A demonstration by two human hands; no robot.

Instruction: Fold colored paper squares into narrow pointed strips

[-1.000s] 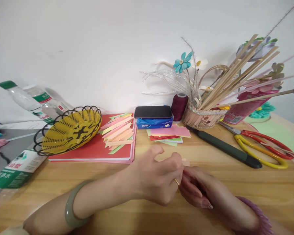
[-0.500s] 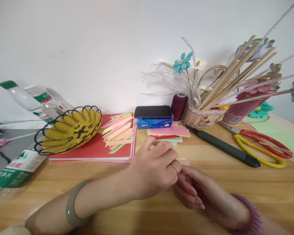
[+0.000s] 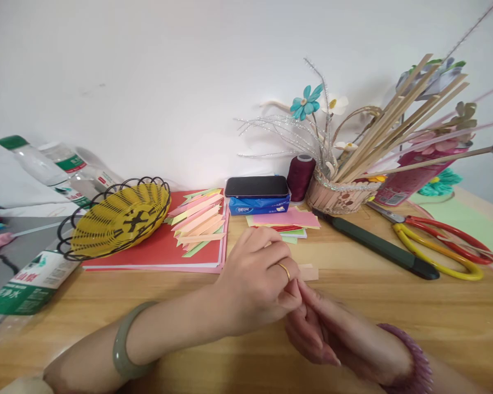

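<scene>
My left hand, with a gold ring, is closed, its back toward me. Its fingertips meet those of my right hand above the wooden table. The right thumb and fingers are pressed together against the left fingers, and whatever lies between them is hidden. Just beyond the hands lies a small pale paper strip. Behind it is a stack of coloured paper slips. To the left, a pile of folded paper strips rests on red paper sheets.
A yellow basket and plastic bottles stand left. At the back are a phone on a blue tissue pack, a thread spool and a stick-filled holder. A dark green tool and scissors lie right.
My right hand has shifted slightly left and down, and its fingers have drawn in. My left fingers have curled more tightly. More of the pale paper strip shows behind them.
</scene>
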